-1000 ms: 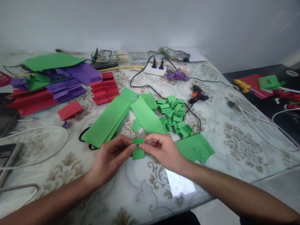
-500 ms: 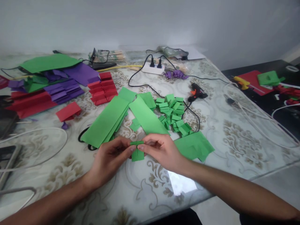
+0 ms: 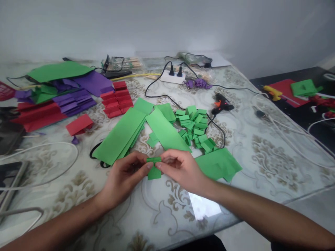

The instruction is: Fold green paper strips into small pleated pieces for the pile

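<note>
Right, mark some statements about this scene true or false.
1. The left hand and right hand hold a small green paper. True.
2. Two black plugs are in the white power strip. True.
3. The black glue gun lies left of the power strip. False: it lies to the right.
4. Crumpled purple paper lies beside the power strip. True.
5. The yellow tool lies on the patterned table. False: it lies on the dark surface.

Crumpled purple paper point(image 3: 199, 84) sits just right of the white power strip point(image 3: 172, 77); folded red paper point(image 3: 117, 100) lies to the strip's left.
</note>
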Motion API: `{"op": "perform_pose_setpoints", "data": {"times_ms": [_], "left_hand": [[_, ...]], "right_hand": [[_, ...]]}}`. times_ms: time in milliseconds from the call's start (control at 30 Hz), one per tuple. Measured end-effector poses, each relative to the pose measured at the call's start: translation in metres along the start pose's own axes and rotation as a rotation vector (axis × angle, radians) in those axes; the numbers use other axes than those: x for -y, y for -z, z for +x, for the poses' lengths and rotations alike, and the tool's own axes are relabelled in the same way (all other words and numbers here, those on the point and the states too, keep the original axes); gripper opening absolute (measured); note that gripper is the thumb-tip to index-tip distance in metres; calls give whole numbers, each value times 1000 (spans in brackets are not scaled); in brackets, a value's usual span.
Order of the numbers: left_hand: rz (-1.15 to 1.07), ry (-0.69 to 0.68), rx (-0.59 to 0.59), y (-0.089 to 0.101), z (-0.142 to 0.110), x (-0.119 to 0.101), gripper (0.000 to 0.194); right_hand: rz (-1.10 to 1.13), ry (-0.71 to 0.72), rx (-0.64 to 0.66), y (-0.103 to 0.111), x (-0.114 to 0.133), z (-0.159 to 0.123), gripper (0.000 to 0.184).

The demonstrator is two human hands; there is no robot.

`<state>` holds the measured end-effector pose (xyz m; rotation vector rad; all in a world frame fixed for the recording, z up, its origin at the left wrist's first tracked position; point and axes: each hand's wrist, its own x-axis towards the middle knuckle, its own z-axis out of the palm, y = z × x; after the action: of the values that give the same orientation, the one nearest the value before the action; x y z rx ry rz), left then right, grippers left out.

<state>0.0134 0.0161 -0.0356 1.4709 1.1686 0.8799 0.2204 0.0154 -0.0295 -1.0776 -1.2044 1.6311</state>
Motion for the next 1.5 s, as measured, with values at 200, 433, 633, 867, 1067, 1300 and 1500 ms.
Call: {"op": "perform_pose_setpoints", "data": {"times_ms": [200,433,633,867,1067,1300,1500], "left_hand": [[10,16,38,0,1,-5,17],[24,22,35,1,-1,-3,18],[-22,42,46,1,0,-3,18],[-69,4,43,1,0,-5,18],[-41,5,52,2,0,-1,19],[-21,15,65,2,0,1,21],[-93,13,51,-1,3,-5,20]], "right_hand": [[-54,13,5,0,-2,0,25],[-36,9,14,0,-2,0,25],[-25,36,32,1,1,-1,23],[-10,25,4,-1,2,0,27],[-41,30,4,1,0,0,28],[-44,30,18,1,2,1,27],[-24,10,-33,1,2,4,31]]}}
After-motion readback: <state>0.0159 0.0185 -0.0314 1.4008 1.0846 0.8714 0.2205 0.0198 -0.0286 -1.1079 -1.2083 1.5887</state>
